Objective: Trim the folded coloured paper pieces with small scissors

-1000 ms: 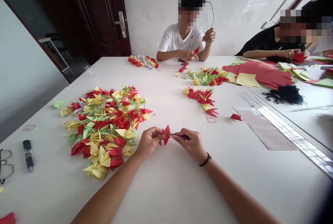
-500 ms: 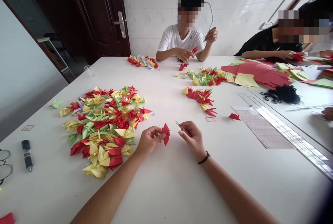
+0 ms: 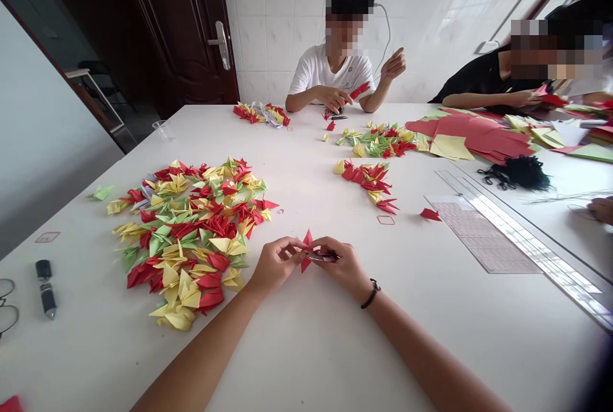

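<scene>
Between the fingertips of my left hand (image 3: 278, 264) is a small red folded-paper crane (image 3: 306, 264), with pointed ends up and down. My right hand (image 3: 343, 264) is closed around slim metal tweezers (image 3: 320, 257), whose tips are at the crane's middle. Right-hand fingers also reach the paper, and the exact contact is partly hidden. To the left of my hands spreads a large pile of folded cranes (image 3: 191, 233) in red, yellow, green and a little lilac.
Beyond my hands lie smaller crane groups (image 3: 371, 182), and a lone red piece (image 3: 430, 214). A clear ruler (image 3: 527, 233), black string (image 3: 520, 172) and red paper sheets (image 3: 479, 134) occupy the right. A pen (image 3: 46, 289) lies left. Co-workers (image 3: 335, 70) sit across the table.
My right hand has moved left, bringing the tweezers from beside the crane onto it. My hands now meet. Across the table, a co-worker's raised hand has shifted slightly.
</scene>
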The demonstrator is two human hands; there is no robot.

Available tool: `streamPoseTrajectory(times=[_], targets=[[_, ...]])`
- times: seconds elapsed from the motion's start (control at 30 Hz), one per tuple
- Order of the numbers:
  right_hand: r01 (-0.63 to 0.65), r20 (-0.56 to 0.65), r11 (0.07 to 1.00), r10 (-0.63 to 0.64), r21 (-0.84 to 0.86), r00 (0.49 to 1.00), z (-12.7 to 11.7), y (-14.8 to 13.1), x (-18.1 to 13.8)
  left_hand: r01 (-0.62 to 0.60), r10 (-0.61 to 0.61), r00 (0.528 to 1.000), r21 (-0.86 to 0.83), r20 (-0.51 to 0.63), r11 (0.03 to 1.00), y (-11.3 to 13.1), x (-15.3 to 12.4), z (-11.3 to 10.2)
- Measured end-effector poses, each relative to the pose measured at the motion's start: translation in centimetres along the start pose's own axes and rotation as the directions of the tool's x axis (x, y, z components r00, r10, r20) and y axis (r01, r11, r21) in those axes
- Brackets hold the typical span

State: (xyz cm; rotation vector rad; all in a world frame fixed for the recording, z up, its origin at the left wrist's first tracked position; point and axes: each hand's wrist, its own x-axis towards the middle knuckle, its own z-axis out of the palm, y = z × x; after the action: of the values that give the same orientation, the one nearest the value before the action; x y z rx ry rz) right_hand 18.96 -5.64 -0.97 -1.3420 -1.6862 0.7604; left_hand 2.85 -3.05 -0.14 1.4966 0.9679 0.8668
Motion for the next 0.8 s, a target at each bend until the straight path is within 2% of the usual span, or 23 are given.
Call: streamPoseTrajectory(times=[0.13,0.37,0.6,0.8], targets=[[-0.008,-0.012,1.0,0.008,0.021,1.0,-0.13,-0.13,0.01,-0.052,0.051,0.998,0.017,0.035,0.999,-0.04,0.03,0.03],[-0.071,0.04,0.997,0.069,0.044,0.997,-0.18,0.02,0.05,-0.123,0.116,0.992,0.14,0.058,0.982,-0.09,-0.26,0.6],[-0.091,0.009,0.995,0.091,0.033,0.996,0.09,-0.23,0.07,-0.171,0.188,0.981,0.232,-0.053,0.958,-0.52,-0.18,0.67],[-0.097,-0.072,0.993,0.102,0.06,0.992,0.16,0.0,0.06,-0.17,0.192,0.979,0.245,-0.068,0.954,-0.52,-0.14,0.79]])
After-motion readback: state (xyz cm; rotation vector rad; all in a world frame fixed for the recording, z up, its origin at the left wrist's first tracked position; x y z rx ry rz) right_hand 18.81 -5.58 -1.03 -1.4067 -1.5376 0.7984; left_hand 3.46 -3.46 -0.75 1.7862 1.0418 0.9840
